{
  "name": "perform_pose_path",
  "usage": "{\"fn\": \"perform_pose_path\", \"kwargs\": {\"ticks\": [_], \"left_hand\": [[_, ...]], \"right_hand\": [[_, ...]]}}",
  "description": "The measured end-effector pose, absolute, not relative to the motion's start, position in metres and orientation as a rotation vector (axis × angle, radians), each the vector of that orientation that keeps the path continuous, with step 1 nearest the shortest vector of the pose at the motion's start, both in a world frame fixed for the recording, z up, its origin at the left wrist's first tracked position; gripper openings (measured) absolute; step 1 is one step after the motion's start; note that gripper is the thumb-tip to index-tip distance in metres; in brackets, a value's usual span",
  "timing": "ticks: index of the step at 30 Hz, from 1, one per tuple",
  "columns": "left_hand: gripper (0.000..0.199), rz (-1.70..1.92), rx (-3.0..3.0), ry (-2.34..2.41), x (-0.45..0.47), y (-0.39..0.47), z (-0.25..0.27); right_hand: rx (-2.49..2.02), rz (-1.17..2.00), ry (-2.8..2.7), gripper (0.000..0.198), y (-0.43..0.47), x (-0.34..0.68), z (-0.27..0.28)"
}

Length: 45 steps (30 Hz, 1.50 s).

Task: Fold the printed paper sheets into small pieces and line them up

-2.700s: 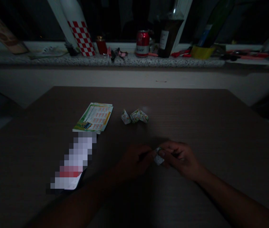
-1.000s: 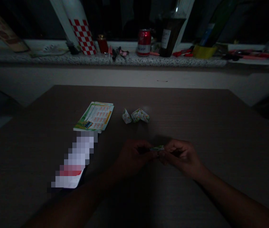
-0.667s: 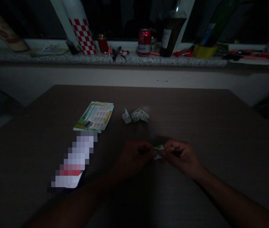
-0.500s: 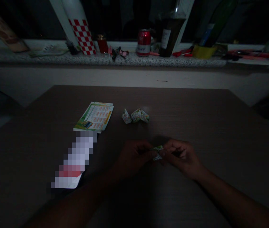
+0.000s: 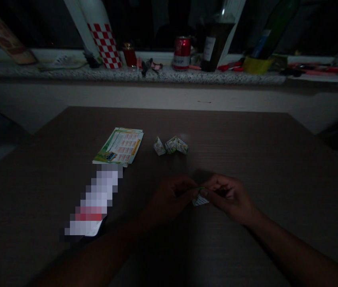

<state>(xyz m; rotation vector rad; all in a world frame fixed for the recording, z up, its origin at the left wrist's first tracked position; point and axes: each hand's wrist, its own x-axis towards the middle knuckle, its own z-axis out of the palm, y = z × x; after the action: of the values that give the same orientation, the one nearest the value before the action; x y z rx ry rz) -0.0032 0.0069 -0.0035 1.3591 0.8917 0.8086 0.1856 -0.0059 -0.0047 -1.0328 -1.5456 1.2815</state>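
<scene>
Between my two hands is a small folded piece of printed paper, white with some green along its top edge. My left hand pinches it from the left between thumb and fingers. From the right, my right hand pinches it the same way, the thumbs almost meeting. Its lower part shows below the thumbs; the rest is hidden by my fingers. Beyond my hands, folded paper shapes made of similar printed paper lie on the table, with a smaller folded paper piece at their left.
A stack of printed leaflets lies on the wooden table at the left. Nearer me is a phone-like object with a blurred-out surface. The window sill behind holds a red can, a checkered bottle and a dark bottle.
The paper in my hands has tilted; its lower flap now hangs below my thumbs, with a thin green edge at the top. Both hands keep their pinch in almost the same place.
</scene>
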Motion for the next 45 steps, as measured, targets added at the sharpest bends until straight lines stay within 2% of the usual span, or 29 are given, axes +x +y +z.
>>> {"fn": "perform_pose_path", "kwargs": {"ticks": [5, 12, 22, 25, 26, 30, 36, 45], "left_hand": [[0.013, 0.795, 1.403, 0.927, -0.0034, 0.0052, -0.0003], [0.019, 0.747, 1.372, 0.981, -0.0044, 0.0032, -0.0017], [0.012, 0.93, 1.574, 1.095, -0.0058, 0.0062, 0.0013], [0.006, 0.957, 1.522, 1.139, -0.004, 0.0052, 0.0019], [0.007, 0.981, 1.474, 1.147, -0.0031, 0.0048, 0.0017], [0.037, 1.013, 1.339, 1.135, -0.0014, 0.0036, 0.0004], [0.008, 0.969, 1.551, 1.049, -0.0043, 0.0061, 0.0023], [0.014, 0.853, 1.355, 1.023, -0.0053, 0.0109, -0.0032]], "right_hand": [[-1.069, 1.261, -1.593, 0.02, -0.0064, 0.1849, -0.006], [-1.125, 1.035, -1.666, 0.016, -0.0039, 0.186, -0.0084], [-1.107, 0.92, -1.579, 0.006, -0.0048, 0.1833, -0.0109], [-1.125, 0.952, -1.481, 0.009, -0.0035, 0.1819, -0.0109], [-1.11, 1.001, -1.433, 0.012, -0.003, 0.1812, -0.0105], [-1.07, 1.155, -1.383, 0.023, -0.0019, 0.1803, -0.0088], [-1.181, 0.994, -1.526, 0.015, -0.0037, 0.1837, -0.0106], [-1.154, 1.009, -1.593, 0.015, -0.0033, 0.185, -0.0115]]}}
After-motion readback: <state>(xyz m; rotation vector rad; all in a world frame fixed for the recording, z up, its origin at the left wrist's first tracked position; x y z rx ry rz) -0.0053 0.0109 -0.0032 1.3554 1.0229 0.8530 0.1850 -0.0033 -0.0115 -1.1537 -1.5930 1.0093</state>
